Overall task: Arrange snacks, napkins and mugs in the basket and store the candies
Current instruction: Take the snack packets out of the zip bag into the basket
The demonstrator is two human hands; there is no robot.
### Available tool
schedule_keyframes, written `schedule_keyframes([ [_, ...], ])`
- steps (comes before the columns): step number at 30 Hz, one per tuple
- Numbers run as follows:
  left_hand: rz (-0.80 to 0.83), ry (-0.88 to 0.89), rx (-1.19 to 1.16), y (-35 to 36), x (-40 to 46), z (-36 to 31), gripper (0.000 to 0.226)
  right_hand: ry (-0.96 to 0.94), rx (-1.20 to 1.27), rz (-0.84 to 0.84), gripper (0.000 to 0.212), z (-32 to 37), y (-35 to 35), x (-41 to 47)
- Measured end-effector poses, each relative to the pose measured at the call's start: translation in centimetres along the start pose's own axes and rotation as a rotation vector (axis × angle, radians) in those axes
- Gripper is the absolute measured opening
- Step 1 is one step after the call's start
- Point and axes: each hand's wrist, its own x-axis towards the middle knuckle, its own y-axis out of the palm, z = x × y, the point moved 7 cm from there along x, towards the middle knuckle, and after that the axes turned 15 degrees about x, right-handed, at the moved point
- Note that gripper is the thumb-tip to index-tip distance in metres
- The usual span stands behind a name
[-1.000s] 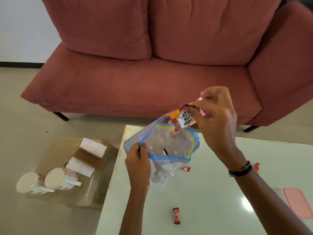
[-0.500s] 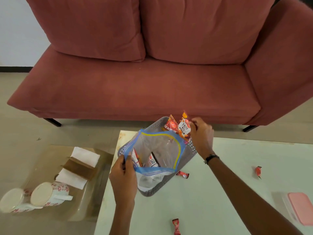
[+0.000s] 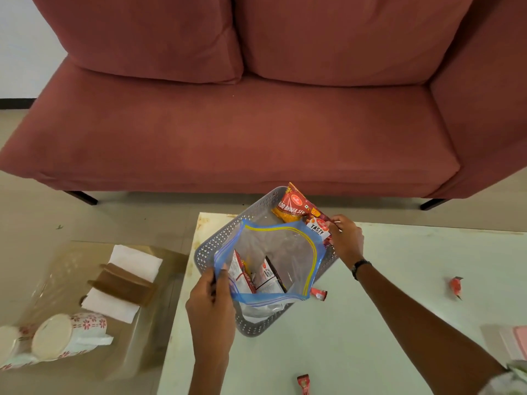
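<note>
A grey perforated basket point(image 3: 216, 240) stands on the pale table point(image 3: 399, 280). My left hand point(image 3: 209, 300) pinches the near rim of a clear zip bag point(image 3: 285, 246) with a blue and yellow seal, held open over the basket; two snack packets point(image 3: 256, 277) show through it. My right hand point(image 3: 345, 240) grips a red "Tasty" snack packet point(image 3: 318, 225) at the basket's far right corner, next to an orange snack packet point(image 3: 291, 208) leaning in the basket. Red wrapped candies point(image 3: 318, 293), point(image 3: 456, 286), point(image 3: 302, 383) lie on the table.
On a low clear side table point(image 3: 159, 309) to the left lie white napkins point(image 3: 134, 262) in a brown holder point(image 3: 122, 286) and two floral mugs point(image 3: 68, 336) on their sides. A pink box point(image 3: 516, 343) sits at the table's right edge. A red sofa point(image 3: 256, 109) is behind.
My right hand came down from above the bag and moved the "Tasty" packet into the basket's far corner. The bag sank lower over the basket. The view shifted downward.
</note>
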Motion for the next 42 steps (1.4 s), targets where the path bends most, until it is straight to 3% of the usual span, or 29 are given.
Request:
schedule_keyframes([
  [11,0.019,-0.007,0.053,1.4,-0.7,-0.6,0.022,-0.005,-0.109,-0.004,0.023,0.6,-2.5,-0.3],
  [15,0.026,0.011,0.050,1.5,-1.7,-1.5,0.019,-0.287,0.147,-0.052,0.014,9.2,-5.8,-5.8],
  [17,0.028,0.015,0.061,1.5,-2.2,-2.0,0.016,-0.380,0.199,0.098,0.007,13.3,-6.0,-9.6],
  [19,0.019,0.030,0.067,1.5,-2.7,-2.4,0.015,-0.351,0.058,0.344,0.010,14.5,-3.8,-12.2],
  [21,0.014,0.038,0.069,1.4,-3.2,-2.7,0.015,-0.270,-0.258,0.560,0.018,12.8,-0.1,-13.3],
  [25,0.014,0.074,0.070,1.3,-4.2,-3.2,0.022,-0.236,-0.755,0.703,0.024,7.7,5.3,-12.7],
  [30,0.003,0.105,0.083,1.1,-5.3,-3.7,0.032,-0.136,-0.777,0.694,0.032,4.2,7.4,-12.1],
  [34,0.002,0.115,0.068,1.1,-6.0,-3.5,0.028,-0.113,-0.735,0.620,0.025,3.5,7.3,-12.6],
  [39,0.004,0.094,0.072,0.7,-6.1,-2.9,0.035,-0.236,-0.833,0.540,0.022,5.0,6.6,-13.8],
  [42,0.000,0.073,0.051,0.5,-5.6,-2.5,0.030,-0.523,-0.906,0.385,0.012,9.7,5.1,-15.4],
])
